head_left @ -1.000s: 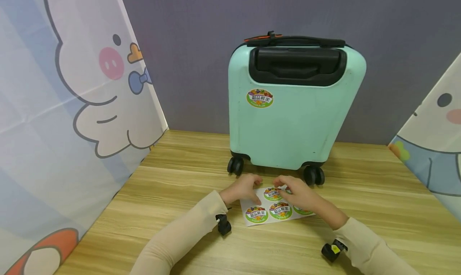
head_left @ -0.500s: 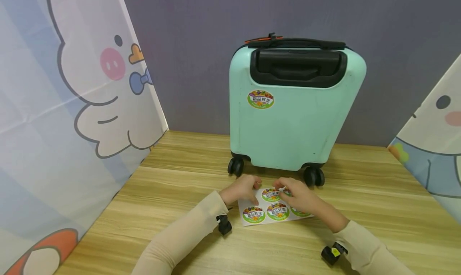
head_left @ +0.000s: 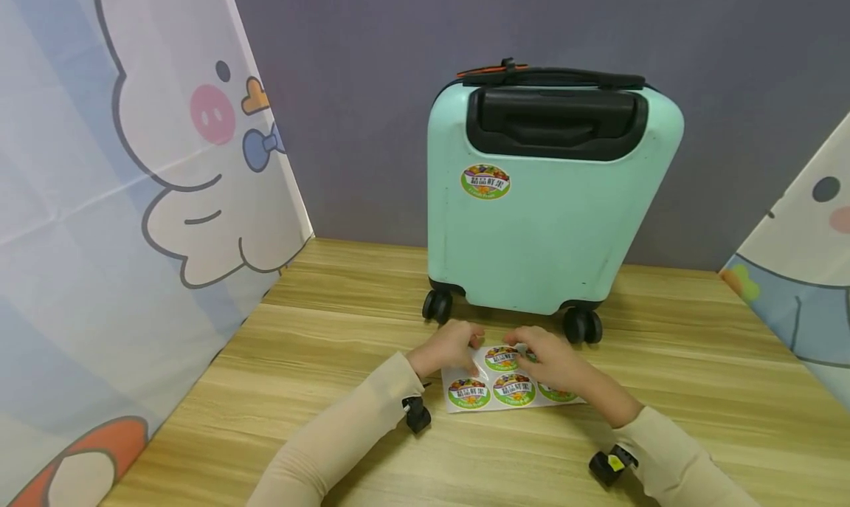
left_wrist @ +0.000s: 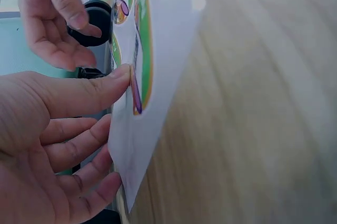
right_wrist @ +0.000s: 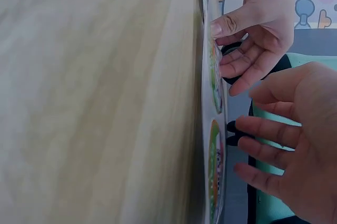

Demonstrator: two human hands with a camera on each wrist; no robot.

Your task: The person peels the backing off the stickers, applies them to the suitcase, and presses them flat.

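Observation:
A white sticker sheet (left_wrist: 168,50) with oval fruit stickers (head_left: 514,390) lies on the wooden table. My left hand (head_left: 446,346) is at its left side; in the left wrist view, the thumb touches the sheet at a sticker's edge. The other fingers, loosely bent, have their tips close to the sheet's border. Over the sheet's right part, my right hand (head_left: 550,358) hovers with relaxed, spread fingers (right_wrist: 263,179), holding nothing and covering part of the stickers. Behind both hands stands a mint green suitcase (head_left: 531,234) bearing one fruit sticker (head_left: 485,181) at its upper left.
Black wheels (head_left: 582,325) of the suitcase stand just beyond my right hand. A grey wall (head_left: 358,123) rises at the back. Cartoon-printed cloths (head_left: 80,256) flank the wooden table (head_left: 332,330) on both sides.
The front edge of the sheet has shifted slightly and a sheen shows by my left thumb. Both hands hold nearly the same place; the whole head view has shifted a little.

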